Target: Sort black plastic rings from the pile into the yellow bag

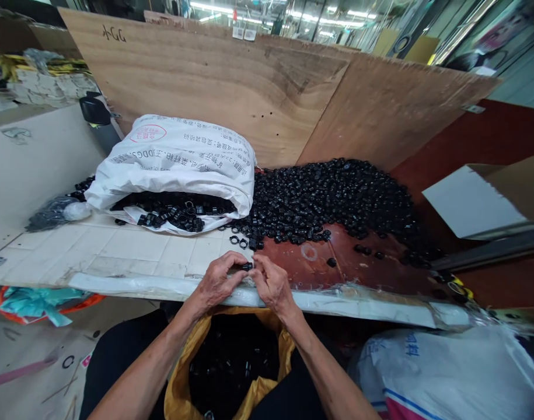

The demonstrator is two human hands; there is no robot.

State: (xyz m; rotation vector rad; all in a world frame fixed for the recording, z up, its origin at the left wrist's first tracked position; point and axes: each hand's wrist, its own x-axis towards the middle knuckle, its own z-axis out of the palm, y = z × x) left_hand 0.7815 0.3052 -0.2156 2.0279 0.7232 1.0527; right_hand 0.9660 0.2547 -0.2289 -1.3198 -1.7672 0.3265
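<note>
Near the front edge of the bench, my left hand (pixel 219 280) pinches a small black part (pixel 247 266) between thumb and fingers. My right hand (pixel 272 283) is just beside it, its fingertips pressed together at the part's right end; whatever they hold is too small to make out. Behind my hands a few black rings (pixel 243 244) lie on the bench. A white woven sack (pixel 179 154) lies on its side at the left with black parts spilling from its mouth. To its right spreads a large heap of black parts (pixel 332 195). Below my hands, a yellow sack (pixel 181 373) holds more black parts.
A plywood board (pixel 214 76) stands along the back of the bench. At the right are an open cardboard box (pixel 477 201) and, lower, a white bag (pixel 450 373). An orange-rimmed basket (pixel 6 312) sits low at the left.
</note>
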